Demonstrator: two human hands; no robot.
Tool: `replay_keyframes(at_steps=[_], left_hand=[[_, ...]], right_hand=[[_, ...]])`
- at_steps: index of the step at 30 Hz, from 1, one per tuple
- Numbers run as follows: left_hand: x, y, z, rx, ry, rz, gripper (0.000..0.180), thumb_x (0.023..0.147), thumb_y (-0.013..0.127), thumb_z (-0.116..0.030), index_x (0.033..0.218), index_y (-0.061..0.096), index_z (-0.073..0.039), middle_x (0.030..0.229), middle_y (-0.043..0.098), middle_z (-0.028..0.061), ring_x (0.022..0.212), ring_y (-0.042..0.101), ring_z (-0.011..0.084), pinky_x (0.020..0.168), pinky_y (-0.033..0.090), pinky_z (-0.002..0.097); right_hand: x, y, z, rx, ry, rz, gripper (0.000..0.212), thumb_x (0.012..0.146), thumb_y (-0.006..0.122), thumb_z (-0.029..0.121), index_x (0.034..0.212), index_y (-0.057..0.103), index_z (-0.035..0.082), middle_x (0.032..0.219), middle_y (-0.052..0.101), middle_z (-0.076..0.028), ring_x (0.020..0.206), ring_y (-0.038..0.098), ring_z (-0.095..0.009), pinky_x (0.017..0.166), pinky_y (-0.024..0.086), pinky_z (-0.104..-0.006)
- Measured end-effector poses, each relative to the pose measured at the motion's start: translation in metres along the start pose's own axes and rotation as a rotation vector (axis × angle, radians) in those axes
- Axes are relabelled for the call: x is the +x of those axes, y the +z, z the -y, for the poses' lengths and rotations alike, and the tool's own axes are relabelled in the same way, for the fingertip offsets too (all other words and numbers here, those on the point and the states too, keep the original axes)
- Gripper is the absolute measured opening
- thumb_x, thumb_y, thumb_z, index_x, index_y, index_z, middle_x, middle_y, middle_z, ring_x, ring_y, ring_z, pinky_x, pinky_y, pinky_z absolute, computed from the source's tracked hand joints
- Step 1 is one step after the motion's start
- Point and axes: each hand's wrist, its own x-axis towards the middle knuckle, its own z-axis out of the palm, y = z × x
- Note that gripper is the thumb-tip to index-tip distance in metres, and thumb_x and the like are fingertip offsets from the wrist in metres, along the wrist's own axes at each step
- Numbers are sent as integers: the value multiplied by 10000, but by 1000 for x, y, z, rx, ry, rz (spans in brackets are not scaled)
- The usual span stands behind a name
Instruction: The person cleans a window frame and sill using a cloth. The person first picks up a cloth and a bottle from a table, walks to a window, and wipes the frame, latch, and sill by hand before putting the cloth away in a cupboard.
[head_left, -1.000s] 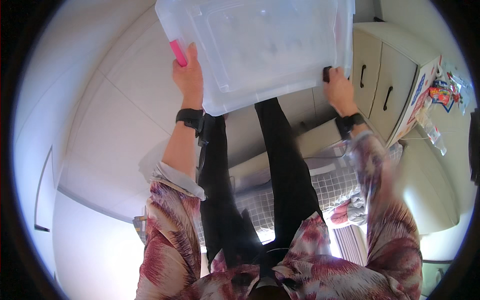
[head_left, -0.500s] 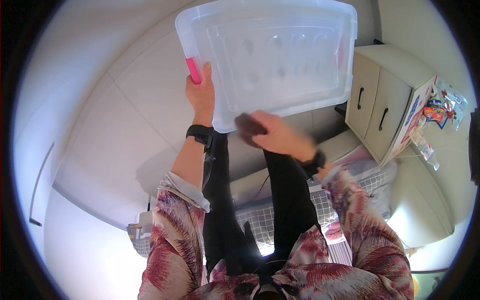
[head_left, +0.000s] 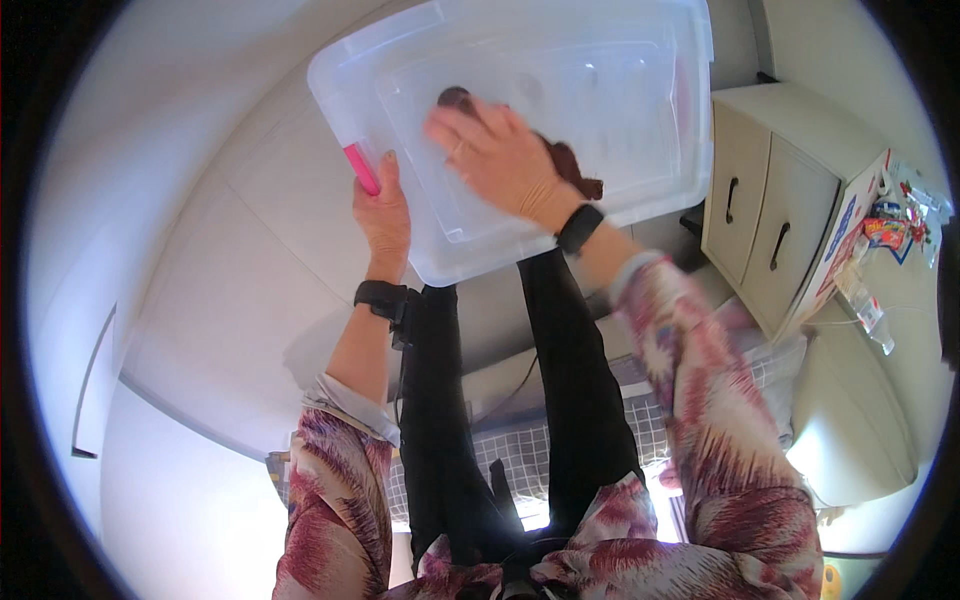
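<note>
A translucent white plastic storage box (head_left: 640, 130) with a pink latch (head_left: 361, 169) is held up in front of me, its broad recessed face toward me. My left hand (head_left: 383, 215) grips its left edge beside the latch, thumb on the near face. Over the left-centre of that face, my right hand (head_left: 495, 155) presses a dark brown cloth (head_left: 565, 160) against the plastic. Parts of the cloth stick out past the fingertips and beside the wrist; the rest is hidden under the palm. The right fingers are slightly blurred.
At the right stands a cream cabinet (head_left: 740, 190) with black handles. Beside it are snack packages (head_left: 888, 232) and a clear plastic bottle (head_left: 872, 315). Below are my black-trousered legs and a grey checked fabric (head_left: 520, 450). Pale floor tiles (head_left: 240, 250) lie to the left.
My right hand has moved up and left with the brown cloth, from the box's lower edge onto its face. The box and my left hand have shifted slightly left and down.
</note>
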Motion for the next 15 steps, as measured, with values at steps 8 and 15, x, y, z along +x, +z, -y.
replay_keyframes(at_steps=[8,15], left_hand=[[-3,-1,-1,58,-55,-30,542,827,613,-463,985,571,54,849,591,83,768,519,162,725,441,295],[-6,5,-5,-5,-45,-98,515,833,608,-465,918,564,41,770,536,43,715,468,143,668,419,303]], right_hand=[[-64,-52,-170,-198,95,-12,786,601,581,-24,1353,386,95,1407,349,-97,1231,377,-316,1047,311,-401],[-41,-5,-79,68,463,-385,654,670,450,-107,1313,406,6,1370,349,-197,1188,372,-428,1017,293,-471]])
